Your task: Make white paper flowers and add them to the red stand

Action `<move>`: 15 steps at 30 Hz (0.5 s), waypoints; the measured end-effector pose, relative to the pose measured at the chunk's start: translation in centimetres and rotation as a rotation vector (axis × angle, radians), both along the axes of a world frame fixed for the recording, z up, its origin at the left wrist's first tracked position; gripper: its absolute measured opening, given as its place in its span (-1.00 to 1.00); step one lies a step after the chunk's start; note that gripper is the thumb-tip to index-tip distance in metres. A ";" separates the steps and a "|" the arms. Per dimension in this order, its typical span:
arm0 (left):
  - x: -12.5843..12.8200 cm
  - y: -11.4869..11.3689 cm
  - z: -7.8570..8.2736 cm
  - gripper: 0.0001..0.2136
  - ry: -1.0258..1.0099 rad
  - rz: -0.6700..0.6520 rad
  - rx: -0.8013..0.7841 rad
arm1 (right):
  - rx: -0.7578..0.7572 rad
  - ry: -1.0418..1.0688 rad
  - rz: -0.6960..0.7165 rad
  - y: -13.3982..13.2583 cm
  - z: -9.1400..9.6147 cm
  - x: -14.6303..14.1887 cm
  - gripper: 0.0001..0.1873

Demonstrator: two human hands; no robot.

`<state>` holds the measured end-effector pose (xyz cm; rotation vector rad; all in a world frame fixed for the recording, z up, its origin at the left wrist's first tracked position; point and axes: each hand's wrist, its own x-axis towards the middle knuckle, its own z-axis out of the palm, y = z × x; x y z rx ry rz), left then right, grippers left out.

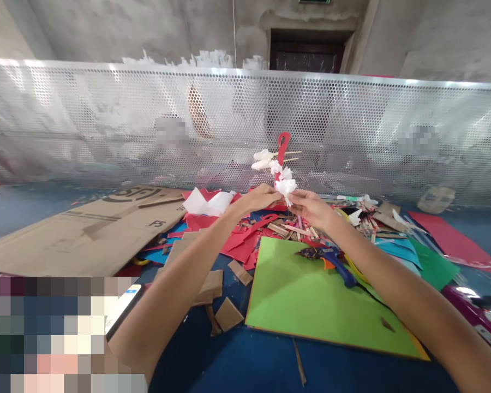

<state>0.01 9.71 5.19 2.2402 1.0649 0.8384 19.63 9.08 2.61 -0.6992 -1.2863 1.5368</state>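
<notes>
Both my arms reach forward over a blue work surface. My left hand [257,197] is closed round the lower part of an upright red paper craft piece [282,146] with thin wooden sticks across it. White tissue tufts [285,184] are stuck along the piece. My right hand [310,207] pinches the lowest white tuft at the base of the piece. Below my right forearm a blue glue gun [334,260] lies on a green sheet [311,297].
A flattened cardboard sheet [85,229] lies at the left. Red paper scraps [239,245], cardboard offcuts [228,314] and wooden sticks [294,230] litter the middle. A perforated metal screen [106,125] stands behind. Teal, green and red sheets [425,256] lie at the right.
</notes>
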 end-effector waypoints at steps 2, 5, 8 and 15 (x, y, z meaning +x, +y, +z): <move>-0.1 0.1 0.0 -0.68 0.013 -0.009 0.015 | 0.017 -0.003 0.014 0.0 -0.1 -0.1 -0.70; -0.1 0.4 -0.2 -0.77 0.050 0.011 0.109 | 0.021 -0.016 0.048 -0.1 -0.4 -0.3 -0.68; 0.1 0.4 -0.5 -0.79 0.093 0.075 0.201 | 0.056 0.005 -0.005 0.0 -0.6 -0.6 -0.68; 0.7 -1.3 0.1 -0.82 0.179 0.166 0.207 | 0.155 0.042 -0.169 0.1 -0.7 -1.3 -0.68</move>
